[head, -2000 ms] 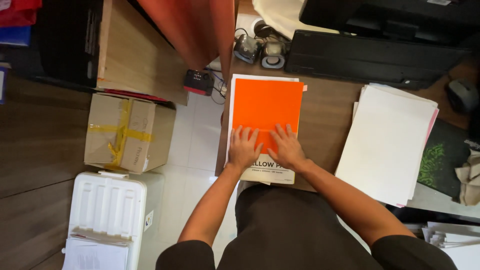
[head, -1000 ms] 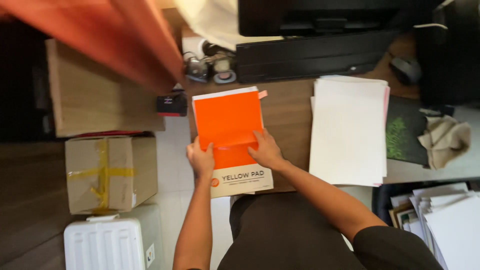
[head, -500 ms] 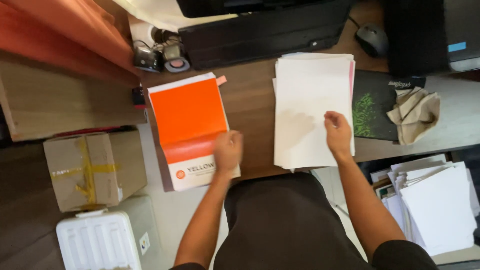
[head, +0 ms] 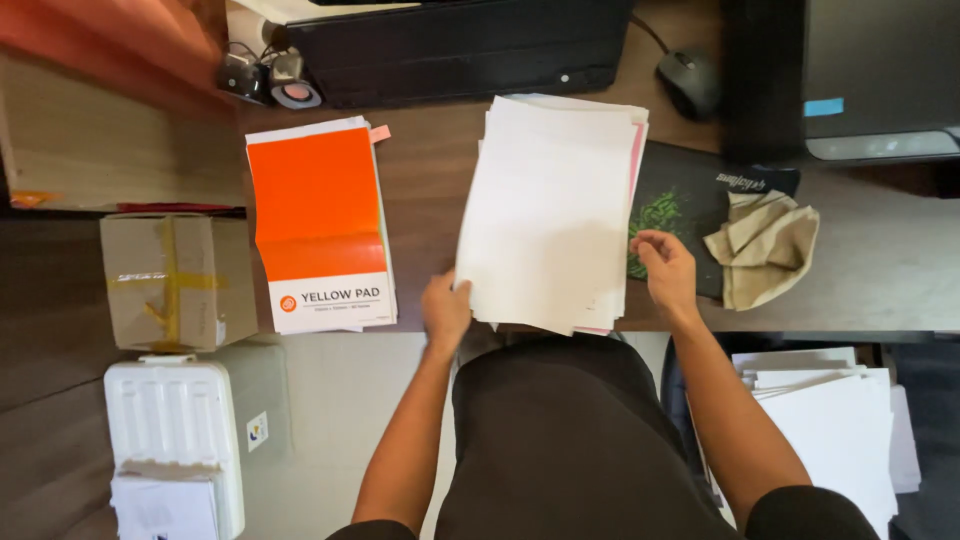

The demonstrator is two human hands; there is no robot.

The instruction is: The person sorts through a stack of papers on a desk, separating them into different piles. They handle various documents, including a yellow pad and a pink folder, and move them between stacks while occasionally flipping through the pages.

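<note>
White paper stack (head: 550,210) lies mid-table (head: 430,190); left hand (head: 445,310) pinches its near-left corner, right hand (head: 665,270) rests half-open beside its right edge, gripping nothing. One-corner hold risks sheets fanning off.

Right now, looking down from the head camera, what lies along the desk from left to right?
Taped cardboard box → orange-covered writing pad → left hand → stack of white paper sheets → right hand → crumpled beige cloth.
</note>
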